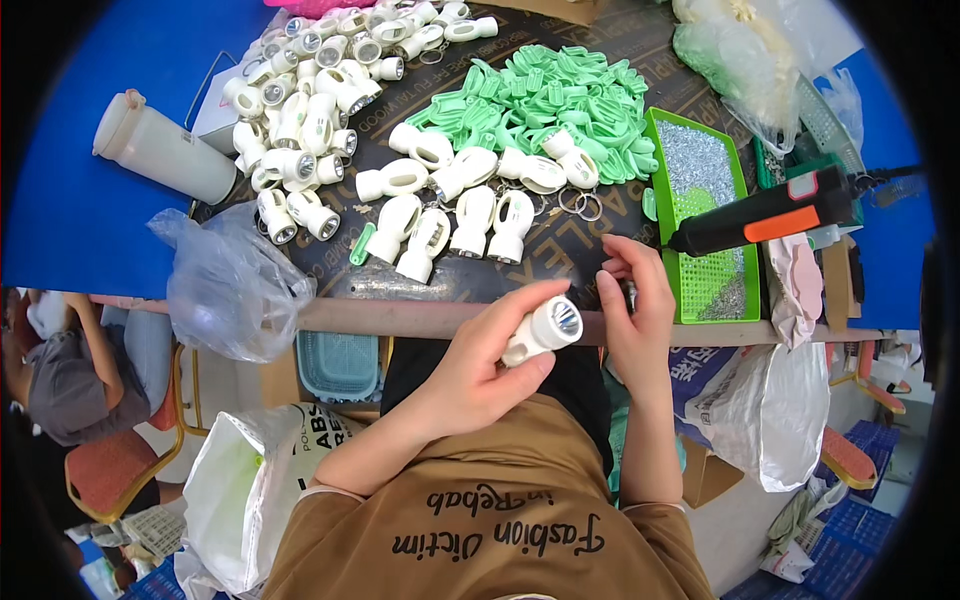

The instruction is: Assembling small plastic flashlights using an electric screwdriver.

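The left hand (480, 370) has its grip closed around a small white flashlight (542, 331), fingers wrapped over the body and thumb underneath, so the lens end points up and to the right, toward the other hand. The flashlight sits fully inside that grip, in the air just in front of the tabletop edge (400, 315) and above the person's lap. The right hand (640, 310) is just beside it, its fingertips pinched on something small and dark near the tabletop edge; what it is cannot be made out, so whether that grip truly holds a part is unclear.

Judging from the pose, the work in hand is fitting a small piece at the flashlight's front. It would go best with the left hand holding the body steady and the lens end turned toward the right fingertips, so the two meet squarely and nothing drops into the lap.

Farther out on the tabletop lie rows of finished-looking white flashlights (455, 215), a larger heap of them (305, 110) to the left, and a pile of green plastic parts (560, 100) behind. To the right stands a green tray (700, 290) of small metal pieces, with a black and orange electric screwdriver (770, 212) lying across it. A clear plastic bag (225, 285) hangs off the left edge.
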`<state>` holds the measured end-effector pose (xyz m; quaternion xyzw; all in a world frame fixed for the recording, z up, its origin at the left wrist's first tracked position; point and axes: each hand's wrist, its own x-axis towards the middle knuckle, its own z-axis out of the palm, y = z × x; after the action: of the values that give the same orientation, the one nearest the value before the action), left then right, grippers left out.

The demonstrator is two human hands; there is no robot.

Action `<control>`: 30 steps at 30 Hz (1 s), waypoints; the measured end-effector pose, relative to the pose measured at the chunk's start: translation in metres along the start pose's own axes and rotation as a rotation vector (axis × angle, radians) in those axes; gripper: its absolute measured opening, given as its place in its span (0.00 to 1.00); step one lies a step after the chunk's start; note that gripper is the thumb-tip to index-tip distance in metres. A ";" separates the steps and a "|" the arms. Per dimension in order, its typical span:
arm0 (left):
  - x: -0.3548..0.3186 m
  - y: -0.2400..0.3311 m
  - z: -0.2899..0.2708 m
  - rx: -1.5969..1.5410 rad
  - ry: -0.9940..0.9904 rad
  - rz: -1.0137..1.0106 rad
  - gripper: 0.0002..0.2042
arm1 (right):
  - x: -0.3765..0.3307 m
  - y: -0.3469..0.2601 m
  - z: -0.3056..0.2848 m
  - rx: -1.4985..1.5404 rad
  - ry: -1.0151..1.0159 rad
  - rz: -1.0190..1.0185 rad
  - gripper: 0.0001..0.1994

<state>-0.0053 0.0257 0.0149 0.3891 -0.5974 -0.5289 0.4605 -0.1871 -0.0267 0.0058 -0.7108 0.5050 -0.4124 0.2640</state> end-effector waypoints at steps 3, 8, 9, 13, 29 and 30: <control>-0.020 -0.017 -0.017 -0.185 -0.207 -0.125 0.20 | 0.004 0.000 0.004 -0.124 -0.056 0.005 0.16; -0.088 -0.072 -0.080 -0.114 -0.052 -0.628 0.19 | 0.015 0.001 0.007 -0.438 -0.055 -0.190 0.18; -0.098 -0.092 -0.097 -0.012 0.104 -0.750 0.16 | 0.019 0.002 0.007 -0.495 -0.048 -0.187 0.18; -0.158 -0.244 -0.173 0.352 0.629 -0.757 0.13 | 0.033 -0.002 0.011 -0.646 -0.094 -0.171 0.21; -0.042 0.015 -0.100 0.402 -0.410 -0.224 0.10 | 0.031 -0.001 0.011 -0.935 -0.087 0.093 0.14; -0.030 0.034 -0.087 0.499 -0.320 -0.025 0.09 | 0.029 -0.002 0.009 -0.929 -0.090 0.090 0.14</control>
<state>0.0868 0.0349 0.0463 0.4092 -0.7691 -0.4260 0.2440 -0.1738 -0.0540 0.0115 -0.7482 0.6546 -0.0995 -0.0427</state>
